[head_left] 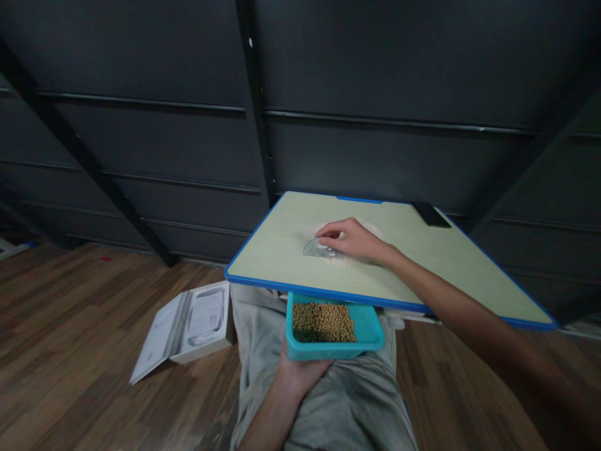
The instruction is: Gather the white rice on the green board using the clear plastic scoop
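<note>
My right hand (353,240) is over the tabletop, thumb and index finger pinched together at the curved edge of a clear protractor (312,248). Part of the protractor is hidden behind the fingers and palm. Below the table's near edge, my left hand (300,371) supports a teal plastic tray (369,326) from underneath, just over my lap. Round, tan dried beans (323,321) fill the tray's left and middle, and its right side shows bare plastic. The table's edge covers the tray's far side.
The pale, blue-edged folding table (267,257) stands across my lap. A black phone (431,215) lies at its far right corner. On the wooden floor to the left, an opened white box (206,356) stands beside my leg. A dark panelled wall (375,75) rises behind the table.
</note>
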A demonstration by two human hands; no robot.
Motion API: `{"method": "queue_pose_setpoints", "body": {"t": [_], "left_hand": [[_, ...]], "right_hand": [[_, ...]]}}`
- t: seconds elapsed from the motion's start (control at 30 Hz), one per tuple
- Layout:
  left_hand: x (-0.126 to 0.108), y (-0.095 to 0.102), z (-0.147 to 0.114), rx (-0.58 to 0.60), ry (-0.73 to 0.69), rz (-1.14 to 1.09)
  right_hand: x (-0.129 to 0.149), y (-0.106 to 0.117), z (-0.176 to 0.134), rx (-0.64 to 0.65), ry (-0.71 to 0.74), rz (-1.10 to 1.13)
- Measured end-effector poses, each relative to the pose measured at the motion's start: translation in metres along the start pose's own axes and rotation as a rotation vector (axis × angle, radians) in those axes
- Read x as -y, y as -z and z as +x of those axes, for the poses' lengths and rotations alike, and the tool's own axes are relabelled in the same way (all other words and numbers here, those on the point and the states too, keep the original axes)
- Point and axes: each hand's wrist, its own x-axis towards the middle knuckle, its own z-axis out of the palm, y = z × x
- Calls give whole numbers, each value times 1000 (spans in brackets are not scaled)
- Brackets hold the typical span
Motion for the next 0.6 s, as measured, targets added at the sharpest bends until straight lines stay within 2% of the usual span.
{"method": "queue_pose_setpoints", "body": {"t": [0.3,0.6], "left_hand": [[0,-5,-2,-10,-5,40],[0,-1,-1,-41,8,45]], "right_hand": [[0,-4,-2,31,5,56],[1,-7,-1,53,27,68]]}}
